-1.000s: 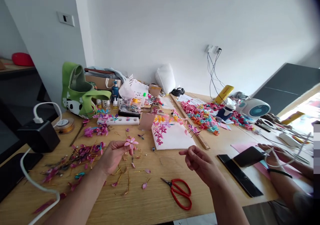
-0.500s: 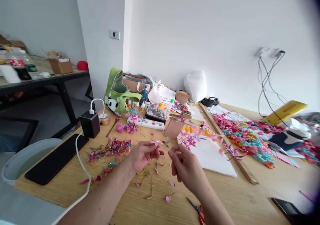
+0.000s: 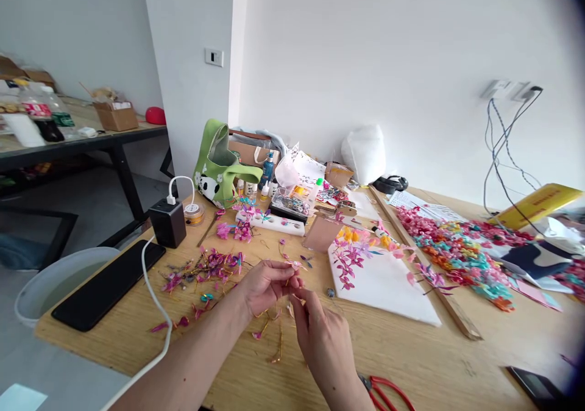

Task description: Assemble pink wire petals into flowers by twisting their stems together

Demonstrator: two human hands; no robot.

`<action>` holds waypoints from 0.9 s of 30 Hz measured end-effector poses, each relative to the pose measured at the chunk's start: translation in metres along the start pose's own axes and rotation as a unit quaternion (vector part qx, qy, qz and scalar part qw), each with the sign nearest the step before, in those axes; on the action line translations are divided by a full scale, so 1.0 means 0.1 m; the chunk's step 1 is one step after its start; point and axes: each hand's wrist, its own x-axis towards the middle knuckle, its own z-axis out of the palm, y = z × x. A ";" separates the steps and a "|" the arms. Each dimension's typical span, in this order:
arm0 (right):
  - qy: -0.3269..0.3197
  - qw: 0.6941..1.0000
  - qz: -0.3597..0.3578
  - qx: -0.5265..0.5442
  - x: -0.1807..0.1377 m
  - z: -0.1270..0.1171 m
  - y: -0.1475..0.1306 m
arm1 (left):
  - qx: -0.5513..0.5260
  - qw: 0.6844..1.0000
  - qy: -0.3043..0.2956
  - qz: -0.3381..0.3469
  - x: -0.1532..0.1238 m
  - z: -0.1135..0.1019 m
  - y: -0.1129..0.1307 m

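Between the thumb and fingers of my left hand (image 3: 267, 286) is a small pale pink flower (image 3: 296, 265), its head facing up above the fingertips. My right hand (image 3: 324, 335) meets it just below the flower, thumb and forefinger pinched together; what they grip is too small to make out. Loose petals on gold wire stems (image 3: 278, 350) lie under both hands. To the left is a pile of magenta flowers (image 3: 219, 263) on wires. Partly hidden by my right wrist, a red-handled tool (image 3: 392, 391) rests near the front edge.
A white foam sheet (image 3: 388, 295) with pink flower sprays lies right of my hands, beside a wooden strip (image 3: 450, 310). Beyond are heaps of coloured flowers (image 3: 457, 252). At left sit a black phone (image 3: 109, 286), a black charger block (image 3: 167, 223) and its white cable (image 3: 153, 301).
My right hand has moved left and in, from apart to touching my left fingertips below the flower. The view has shifted slightly, and more of the red handles shows.
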 end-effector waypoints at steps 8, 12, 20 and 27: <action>0.122 0.948 0.207 0.210 0.01 -0.39 0.11 | -0.032 0.998 0.048 -0.011 0.02 -0.02 0.05; -0.047 0.864 0.254 0.431 0.25 -0.31 0.10 | -0.030 0.999 0.029 -0.011 0.01 -0.03 0.04; -0.126 0.881 0.217 0.400 0.47 -0.15 0.21 | -0.031 0.999 0.032 -0.012 0.04 -0.08 0.04; -0.071 0.928 0.201 0.307 0.53 -0.21 0.21 | -0.041 0.997 0.047 -0.035 0.08 -0.12 0.04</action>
